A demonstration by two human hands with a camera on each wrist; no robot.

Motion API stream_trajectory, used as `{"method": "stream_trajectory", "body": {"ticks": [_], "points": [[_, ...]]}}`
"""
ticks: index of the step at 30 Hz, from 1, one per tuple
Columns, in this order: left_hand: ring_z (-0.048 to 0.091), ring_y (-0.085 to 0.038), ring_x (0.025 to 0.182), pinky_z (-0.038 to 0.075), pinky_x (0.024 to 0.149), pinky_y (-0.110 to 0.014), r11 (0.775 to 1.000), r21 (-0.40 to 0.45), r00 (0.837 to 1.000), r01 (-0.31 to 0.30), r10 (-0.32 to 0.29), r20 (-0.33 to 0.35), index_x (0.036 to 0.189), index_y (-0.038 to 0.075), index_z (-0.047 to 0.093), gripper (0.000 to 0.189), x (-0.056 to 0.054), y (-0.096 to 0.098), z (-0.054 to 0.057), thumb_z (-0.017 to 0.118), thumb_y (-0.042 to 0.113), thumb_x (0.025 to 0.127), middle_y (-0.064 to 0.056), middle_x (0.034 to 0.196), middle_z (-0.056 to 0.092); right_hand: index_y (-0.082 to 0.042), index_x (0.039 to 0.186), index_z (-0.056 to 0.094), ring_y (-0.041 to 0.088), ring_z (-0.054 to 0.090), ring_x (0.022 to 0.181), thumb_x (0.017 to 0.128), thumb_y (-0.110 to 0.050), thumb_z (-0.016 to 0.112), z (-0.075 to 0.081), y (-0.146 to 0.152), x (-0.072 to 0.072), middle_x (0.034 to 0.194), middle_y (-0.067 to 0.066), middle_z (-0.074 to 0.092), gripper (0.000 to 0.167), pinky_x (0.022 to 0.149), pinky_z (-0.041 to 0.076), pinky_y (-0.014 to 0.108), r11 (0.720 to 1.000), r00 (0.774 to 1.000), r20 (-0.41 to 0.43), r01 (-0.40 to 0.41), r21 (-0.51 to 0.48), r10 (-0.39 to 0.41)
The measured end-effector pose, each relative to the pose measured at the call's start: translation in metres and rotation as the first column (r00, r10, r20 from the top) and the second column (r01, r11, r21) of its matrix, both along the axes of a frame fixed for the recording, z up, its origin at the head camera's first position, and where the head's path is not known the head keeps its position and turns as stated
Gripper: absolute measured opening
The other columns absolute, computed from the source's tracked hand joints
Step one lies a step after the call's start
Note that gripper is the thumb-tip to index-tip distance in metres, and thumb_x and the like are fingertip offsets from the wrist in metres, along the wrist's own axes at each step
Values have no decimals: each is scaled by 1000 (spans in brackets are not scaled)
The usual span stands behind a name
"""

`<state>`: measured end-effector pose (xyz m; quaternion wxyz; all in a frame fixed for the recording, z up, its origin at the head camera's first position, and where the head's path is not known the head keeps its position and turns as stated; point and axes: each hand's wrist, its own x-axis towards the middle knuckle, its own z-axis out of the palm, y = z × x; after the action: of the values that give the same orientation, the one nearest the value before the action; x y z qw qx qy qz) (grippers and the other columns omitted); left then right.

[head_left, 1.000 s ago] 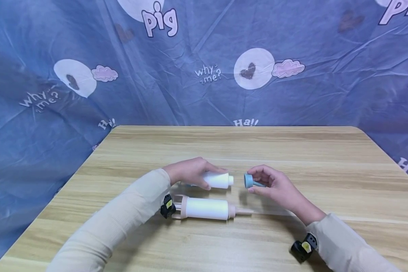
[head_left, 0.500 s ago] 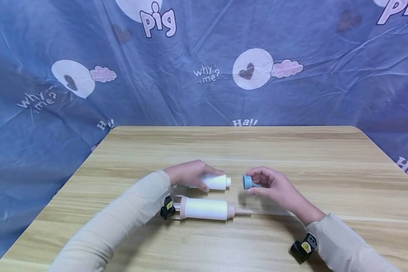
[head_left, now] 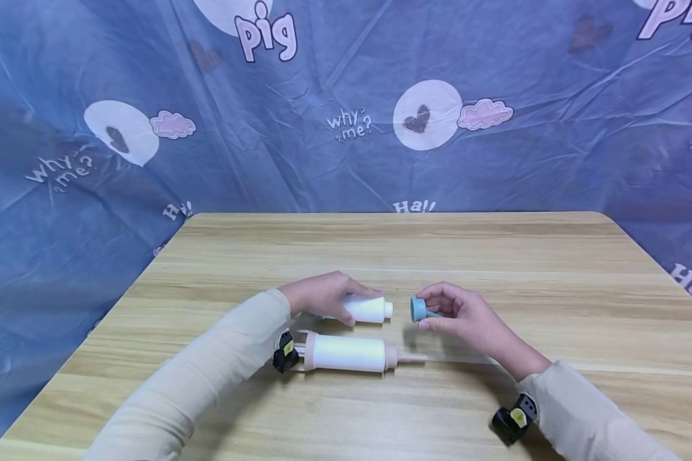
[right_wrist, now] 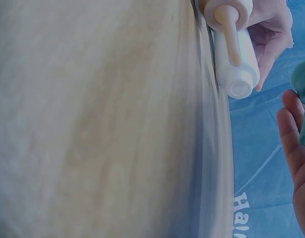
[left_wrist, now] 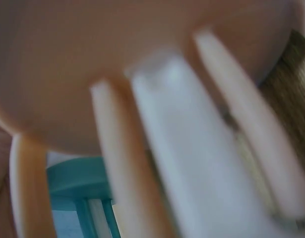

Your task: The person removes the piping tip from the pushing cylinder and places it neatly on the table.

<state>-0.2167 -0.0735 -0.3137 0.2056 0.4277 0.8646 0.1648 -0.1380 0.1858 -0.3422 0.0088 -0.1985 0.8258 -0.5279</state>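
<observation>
In the head view, the left hand (head_left: 330,296) is gripping the far tube (head_left: 370,309) between thumb and fingers; the right hand (head_left: 460,312) is pinching the blue tip (head_left: 418,309) just right of it, apart. Of the 2, the near syringe (head_left: 348,353) is looking whole, the tube unfinished. At the left wrist, blurred struts (left_wrist: 184,144) are half hiding a teal disc (left_wrist: 80,177). At the right wrist, the tube's end is showing bare.

Smooth, plastic-looking blue piece (head_left: 418,309) in right hand (head_left: 467,317), white bottle (head_left: 369,309) in left hand (head_left: 324,296); wood-grain tabletop (head_left: 403,246) beneath; wrinkled cloth (head_left: 300,160) beyond.
</observation>
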Motion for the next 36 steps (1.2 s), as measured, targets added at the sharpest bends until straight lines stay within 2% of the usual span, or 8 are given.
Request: {"method": "stream_trajectory", "body": {"ticks": [9,14,19,24,27,31,36], "points": [[53,-16,116,41,97,-28,999,11,1000,-30,30,0,135,20,49,70,0,0,-1,77,9,72,0,133,53,7,111,57,5,63,87,77,-8,72,-1,-1,0,99,18,66,41,76,52,23,1000,1000,20,-19,-15,20],[55,-14,112,42,94,-26,999,19,1000,-29,29,-12,135,20,50,70,-1,-1,-3,78,9,71,0,132,54,6,112,57,4,63,88,77,-10,73,0,-1,0,101,18,66,41,77,51,22,1000,999,46,-10,-16,11],[56,-15,111,43,93,-27,999,20,999,-31,31,-18,134,18,50,70,-1,-1,-2,78,11,71,0,132,54,8,112,57,4,62,88,78,-10,72,2,-1,2,101,19,66,41,77,51,21,1000,999,35,-15,-24,16],[48,-18,122,36,102,-31,996,41,997,-77,77,10,138,18,46,76,1,-1,2,80,16,70,3,138,47,8,112,56,3,62,89,79,-9,71,2,-1,2,101,20,66,40,77,51,21,999,999,38,-19,-42,20],[44,-18,127,32,105,-31,991,97,996,-88,86,22,139,16,44,76,4,2,6,79,19,71,3,140,45,9,112,56,3,63,88,80,-10,70,2,-1,1,100,21,66,40,76,52,22,999,999,47,-6,-43,8],[49,-18,122,36,103,-29,969,231,996,-89,89,11,135,12,49,69,16,11,12,78,20,73,-3,135,51,8,112,56,4,64,86,82,-12,69,4,-2,2,100,21,66,39,75,52,22,999,997,78,14,-53,-10],[60,-22,109,44,93,-24,904,402,989,-148,144,41,129,8,55,58,34,23,12,77,18,75,-6,127,58,7,113,56,5,64,86,83,-13,68,6,-4,1,100,20,66,38,75,52,23,998,995,99,19,-61,-13]]}}
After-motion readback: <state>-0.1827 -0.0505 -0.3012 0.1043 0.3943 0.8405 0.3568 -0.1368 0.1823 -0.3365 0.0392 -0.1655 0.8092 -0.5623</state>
